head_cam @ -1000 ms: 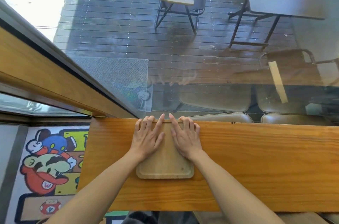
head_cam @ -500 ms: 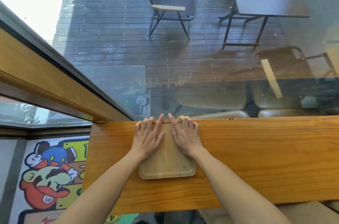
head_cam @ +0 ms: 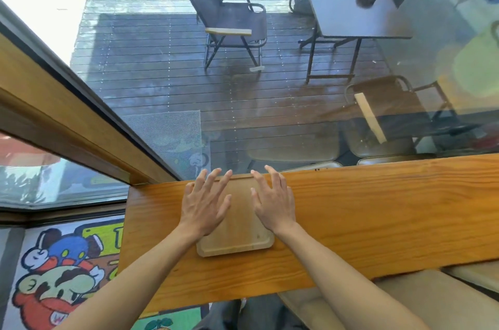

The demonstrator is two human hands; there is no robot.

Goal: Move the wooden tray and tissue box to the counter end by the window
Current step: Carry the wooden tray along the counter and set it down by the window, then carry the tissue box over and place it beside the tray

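A light wooden tray (head_cam: 237, 224) lies flat on the orange-brown wooden counter (head_cam: 378, 210), its far edge against the window glass, near the counter's left end. My left hand (head_cam: 205, 202) hovers over the tray's left part with fingers spread. Over the tray's right part my right hand (head_cam: 272, 200) is also spread, and neither hand grips anything. No tissue box is in view.
The window glass (head_cam: 243, 113) rises straight from the counter's far edge, with a wooden frame (head_cam: 67, 119) slanting in from the left. Padded stools (head_cam: 405, 300) sit below the counter at right. A cartoon floor mat (head_cam: 59, 275) lies below left.
Both hands have lifted and spread apart from lying close together on the tray's far part. The tray has stayed in place against the window, and the view has tilted upward.
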